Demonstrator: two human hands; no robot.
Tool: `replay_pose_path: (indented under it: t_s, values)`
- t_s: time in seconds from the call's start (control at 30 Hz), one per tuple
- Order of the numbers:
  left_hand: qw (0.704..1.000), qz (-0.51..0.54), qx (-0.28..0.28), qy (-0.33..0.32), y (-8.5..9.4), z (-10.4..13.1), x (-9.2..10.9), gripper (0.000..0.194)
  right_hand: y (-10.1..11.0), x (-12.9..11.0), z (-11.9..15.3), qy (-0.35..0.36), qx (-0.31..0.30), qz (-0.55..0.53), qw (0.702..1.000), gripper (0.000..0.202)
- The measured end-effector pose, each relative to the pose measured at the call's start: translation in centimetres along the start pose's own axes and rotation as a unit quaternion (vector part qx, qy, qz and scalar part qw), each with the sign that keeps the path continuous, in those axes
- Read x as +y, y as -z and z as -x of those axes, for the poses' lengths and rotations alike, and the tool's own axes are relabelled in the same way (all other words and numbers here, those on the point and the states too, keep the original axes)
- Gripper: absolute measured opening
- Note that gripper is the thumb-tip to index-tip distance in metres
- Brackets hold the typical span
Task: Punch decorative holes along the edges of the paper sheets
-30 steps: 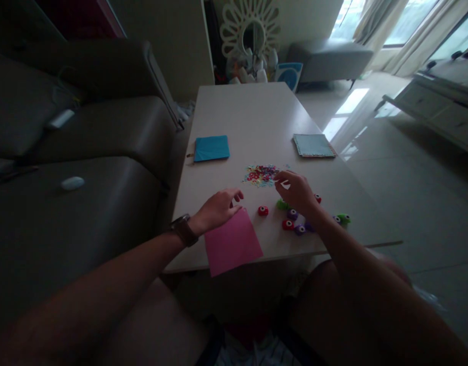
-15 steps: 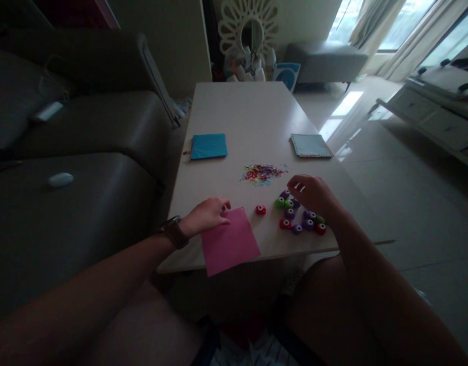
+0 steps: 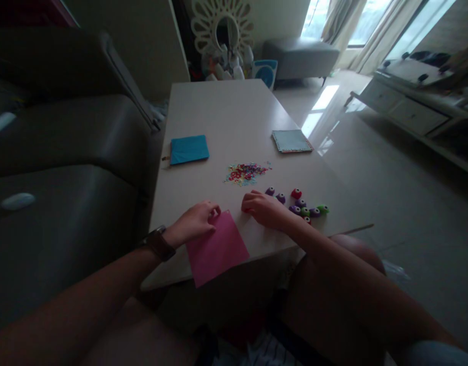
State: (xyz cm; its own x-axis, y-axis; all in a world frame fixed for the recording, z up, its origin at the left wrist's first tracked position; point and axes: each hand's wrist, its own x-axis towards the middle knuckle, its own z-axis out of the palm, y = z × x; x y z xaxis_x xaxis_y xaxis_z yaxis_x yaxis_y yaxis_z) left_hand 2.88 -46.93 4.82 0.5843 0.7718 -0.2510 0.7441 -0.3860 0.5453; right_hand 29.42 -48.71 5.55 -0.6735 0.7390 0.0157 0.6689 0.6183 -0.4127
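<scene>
Sitting at a pale surface [image 3: 214, 109], a person works with two bare hands, and I can see it all in the one head view. The left hand [image 3: 198, 218] is at the top left side of a pink paper [image 3: 218, 249]. Its grip is loose: the thumb and fingers are apart, with a bit of paper showing between them. I can't tell how hard they press. The right hand [image 3: 262, 207] is bent down over a small red piece [image 3: 246, 209]. Its grip looks closed on that piece, but the fingers hide most of it, so I can't tell if it sits on the surface or is a tiny bit up. The red piece is to the right of the pink paper, near it but not touching.

Past the hands is a pile of bright little bits [image 3: 244, 174]. By the right wrist is a bunch of eyed toys [image 3: 300, 203], purple, red and green. A blue pad [image 3: 189, 149] and a pale pad [image 3: 292, 141] lie farther back, well apart.

To do this well, I think the right hand should pinch the red piece softly by two sides, so it can't slip. The left hand should press the paper flat, because one corner looks to poke past the near edge, and a bump could slide it. Slow, small moves seem best, so nothing gets knocked about.
</scene>
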Motion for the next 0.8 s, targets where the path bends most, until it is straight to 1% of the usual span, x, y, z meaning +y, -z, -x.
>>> replay_pose_path:
  t_s: [0.07, 0.13, 0.23, 0.27, 0.3, 0.37, 0.47, 0.53, 0.67, 0.8]
  values:
    - [1.000, 0.001, 0.000, -0.002, -0.1, -0.1, -0.2, 0.035, 0.2, 1.1, -0.1, -0.041, 0.029, 0.012, 0.999, 0.027]
    - [1.000, 0.004, -0.002, 0.005, -0.3, -0.3, -0.4, 0.036, 1.0, 2.2, -0.1, -0.090, 0.088, 0.028, 0.992, 0.027]
    - [1.000, 0.024, -0.010, 0.014, -0.3, -0.3, -0.6, 0.037, 2.9, 3.3, 0.5, -0.160, 0.184, 0.048, 0.969, 0.020]
    - [0.999, 0.034, -0.013, 0.015, -0.3, -0.3, -0.6, 0.037, 3.6, 3.4, 0.9, -0.185, 0.192, 0.049, 0.963, 0.018]
    - [0.999, 0.044, -0.015, 0.014, -0.3, -0.2, -0.6, 0.037, 4.3, 3.6, 1.4, -0.211, 0.185, 0.049, 0.959, 0.015]
    - [0.998, 0.060, -0.015, 0.014, -0.3, -0.1, -0.5, 0.037, 5.2, 3.7, 2.7, -0.241, 0.141, 0.041, 0.959, 0.010]
    - [0.997, 0.073, -0.011, 0.018, -0.4, -0.1, -0.4, 0.038, 5.5, 3.9, 4.4, -0.233, 0.052, 0.018, 0.971, 0.006]
    - [0.997, 0.071, -0.012, 0.022, -0.4, -0.1, -0.3, 0.038, 5.3, 4.1, 5.1, -0.228, 0.012, 0.006, 0.974, 0.009]
    - [0.998, 0.058, -0.010, 0.016, -0.4, -0.1, -0.4, 0.039, 4.9, 4.0, 5.3, -0.233, -0.031, -0.003, 0.972, 0.014]
    - [0.999, 0.037, 0.015, -0.012, -0.5, -0.2, -0.6, 0.041, 4.8, 3.4, 4.7, -0.240, -0.051, 0.014, 0.969, 0.012]
